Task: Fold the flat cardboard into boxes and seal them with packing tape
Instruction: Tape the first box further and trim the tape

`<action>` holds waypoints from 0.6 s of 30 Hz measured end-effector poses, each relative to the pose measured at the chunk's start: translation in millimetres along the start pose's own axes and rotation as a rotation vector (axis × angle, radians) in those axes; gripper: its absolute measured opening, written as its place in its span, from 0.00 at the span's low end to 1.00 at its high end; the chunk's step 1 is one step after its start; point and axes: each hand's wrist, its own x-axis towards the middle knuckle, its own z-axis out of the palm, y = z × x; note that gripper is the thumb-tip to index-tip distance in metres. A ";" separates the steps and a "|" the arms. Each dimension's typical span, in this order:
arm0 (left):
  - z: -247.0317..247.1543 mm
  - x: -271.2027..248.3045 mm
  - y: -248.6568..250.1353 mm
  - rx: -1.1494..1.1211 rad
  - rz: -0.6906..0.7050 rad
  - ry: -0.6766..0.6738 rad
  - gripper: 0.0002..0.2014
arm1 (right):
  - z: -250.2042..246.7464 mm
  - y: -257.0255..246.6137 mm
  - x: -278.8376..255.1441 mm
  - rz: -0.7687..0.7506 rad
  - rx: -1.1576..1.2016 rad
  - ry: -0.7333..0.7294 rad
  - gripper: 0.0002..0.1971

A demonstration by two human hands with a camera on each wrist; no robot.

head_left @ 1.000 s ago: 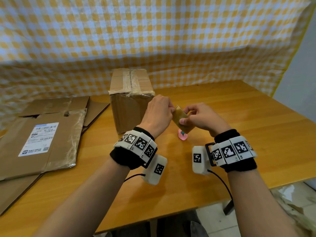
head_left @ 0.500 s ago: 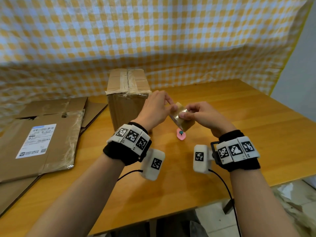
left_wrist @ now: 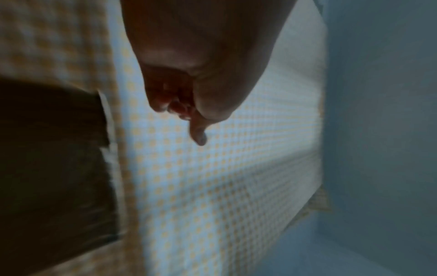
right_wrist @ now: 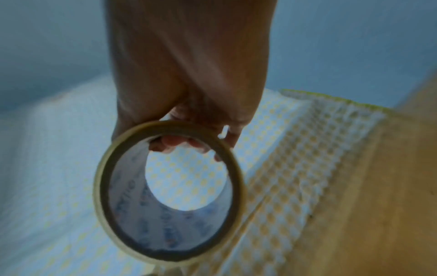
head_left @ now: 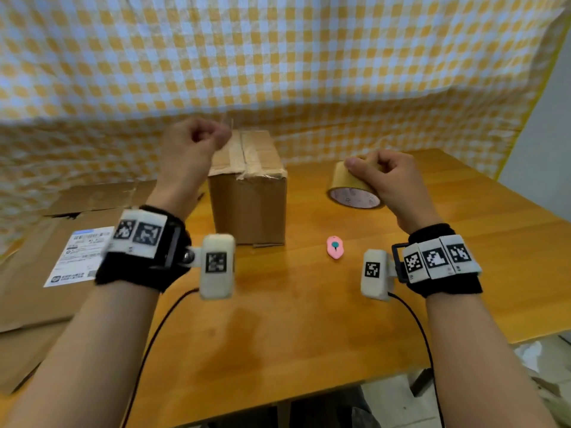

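My right hand (head_left: 366, 169) grips a roll of brown packing tape (head_left: 350, 185) above the table, to the right of the box. In the right wrist view its fingers (right_wrist: 179, 143) hook through the core of the roll (right_wrist: 113, 186). My left hand (head_left: 216, 137) is raised above the box's far left corner with its fingers curled. It pinches a faint clear strip that looks like the tape's free end. The left wrist view is blurred and shows only a curled left hand (left_wrist: 187, 106). A folded, taped cardboard box (head_left: 250, 208) stands upright at the table's middle. Flat cardboard (head_left: 40, 273) lies at the left.
A small pink cutter (head_left: 334, 247) lies on the wooden table (head_left: 293, 329) between my wrists, in front of the box. A yellow checked cloth (head_left: 278, 57) hangs behind the table. The table's right edge and front edge are close to my right arm.
My hands, which were together on the roll in front of the box, have pulled apart. The left hand rose up and to the left. The right hand carried the roll to the right.
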 end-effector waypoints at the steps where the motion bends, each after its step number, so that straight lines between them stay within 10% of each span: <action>1: -10.2 -2.3 -9.6 0.009 0.012 0.017 0.02 | 3.9 0.9 3.4 -0.018 -0.008 0.018 0.27; 18: -39.2 -16.6 -91.2 -0.044 0.018 0.129 0.06 | 54.8 -1.6 17.6 -0.259 -0.388 0.083 0.20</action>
